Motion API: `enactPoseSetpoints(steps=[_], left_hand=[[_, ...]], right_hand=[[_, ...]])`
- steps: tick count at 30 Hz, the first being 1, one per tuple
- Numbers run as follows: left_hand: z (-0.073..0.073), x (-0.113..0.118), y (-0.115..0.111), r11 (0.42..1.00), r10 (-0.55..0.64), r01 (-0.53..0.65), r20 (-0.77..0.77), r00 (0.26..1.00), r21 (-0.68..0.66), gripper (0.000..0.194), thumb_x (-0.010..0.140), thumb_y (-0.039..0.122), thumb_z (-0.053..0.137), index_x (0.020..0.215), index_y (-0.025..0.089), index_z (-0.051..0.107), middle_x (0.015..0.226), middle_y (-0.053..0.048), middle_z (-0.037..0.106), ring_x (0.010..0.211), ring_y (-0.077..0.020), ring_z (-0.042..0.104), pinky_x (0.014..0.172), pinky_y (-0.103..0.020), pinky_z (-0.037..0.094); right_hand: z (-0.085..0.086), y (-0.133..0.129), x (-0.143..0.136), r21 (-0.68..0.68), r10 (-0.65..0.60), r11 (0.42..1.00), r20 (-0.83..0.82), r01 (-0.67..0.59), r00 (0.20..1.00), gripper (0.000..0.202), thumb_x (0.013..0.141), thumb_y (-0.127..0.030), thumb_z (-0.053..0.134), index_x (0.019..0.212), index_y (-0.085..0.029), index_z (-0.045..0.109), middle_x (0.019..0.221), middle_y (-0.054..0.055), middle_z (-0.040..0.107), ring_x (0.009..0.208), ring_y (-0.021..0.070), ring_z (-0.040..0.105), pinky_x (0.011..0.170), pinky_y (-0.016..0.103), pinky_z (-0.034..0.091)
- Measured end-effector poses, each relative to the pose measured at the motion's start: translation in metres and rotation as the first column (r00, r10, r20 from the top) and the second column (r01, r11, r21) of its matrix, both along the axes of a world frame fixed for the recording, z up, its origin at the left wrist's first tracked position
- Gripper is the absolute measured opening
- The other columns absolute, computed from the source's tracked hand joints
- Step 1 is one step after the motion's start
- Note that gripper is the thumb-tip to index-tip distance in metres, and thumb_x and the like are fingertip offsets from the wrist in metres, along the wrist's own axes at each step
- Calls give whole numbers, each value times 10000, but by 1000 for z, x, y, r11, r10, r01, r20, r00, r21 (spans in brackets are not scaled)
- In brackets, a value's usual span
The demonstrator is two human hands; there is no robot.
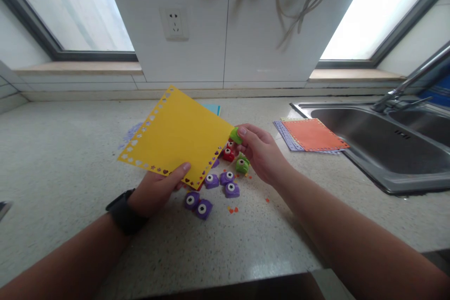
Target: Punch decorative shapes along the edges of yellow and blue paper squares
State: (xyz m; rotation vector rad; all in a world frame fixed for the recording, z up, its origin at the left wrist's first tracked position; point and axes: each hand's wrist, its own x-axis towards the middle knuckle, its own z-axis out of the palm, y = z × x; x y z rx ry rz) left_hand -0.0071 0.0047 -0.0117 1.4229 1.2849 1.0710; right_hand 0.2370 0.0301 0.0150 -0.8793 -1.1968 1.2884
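A yellow sheet of paper point(179, 136), with small shapes punched along three of its edges, is held up by my left hand point(163, 190), thumb on top. At the sheet's right corner, my right hand point(258, 150) grips a green craft punch point(236, 136); whether the paper sits in its slot I cannot make out. Under and beside the sheet lie several purple craft punches point(203, 209), a red craft punch point(228, 153) and another green craft punch point(242, 165). The sheet partly hides some punches.
Orange and red paper bits point(231, 210) lie on the speckled counter point(267, 248). A stack of punched sheets topped by an orange one point(312, 133) rests beside the steel sink point(383, 145). Purple scraps point(131, 133) and a blue item point(213, 109) show behind the yellow sheet.
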Motion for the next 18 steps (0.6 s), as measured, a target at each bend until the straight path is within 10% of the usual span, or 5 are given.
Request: enactPoseSetpoints(steps=[4, 9, 18], left_hand=[[-4, 0, 3, 997, 75, -76, 33, 997, 24, 246, 743, 408, 785, 683, 220, 639, 600, 10, 657, 597, -199, 639, 484, -284, 492], [-13, -2, 6, 995, 96, -96, 91, 991, -5, 290, 787, 442, 766, 939, 197, 731, 946, -50, 772, 785, -219, 708, 664, -318, 568], [2, 2, 4, 999, 46, -47, -87, 995, -12, 460, 807, 560, 649, 506, 216, 602, 453, 20, 551, 452, -150, 524, 512, -286, 467]], right_hand=[[3, 2, 8, 168, -118, 984, 367, 59, 923, 310, 916, -489, 626, 881, -186, 682, 792, 17, 639, 698, 148, 551, 658, 310, 437], [7, -1, 11, 285, -185, 956, 769, -69, 612, 247, 933, -409, 624, 882, -190, 727, 870, 56, 675, 780, 185, 583, 729, 342, 440], [0, -3, 14, 313, -207, 864, 935, -394, 288, 234, 916, -434, 686, 884, -217, 767, 937, 76, 644, 955, 256, 537, 893, 415, 415]])
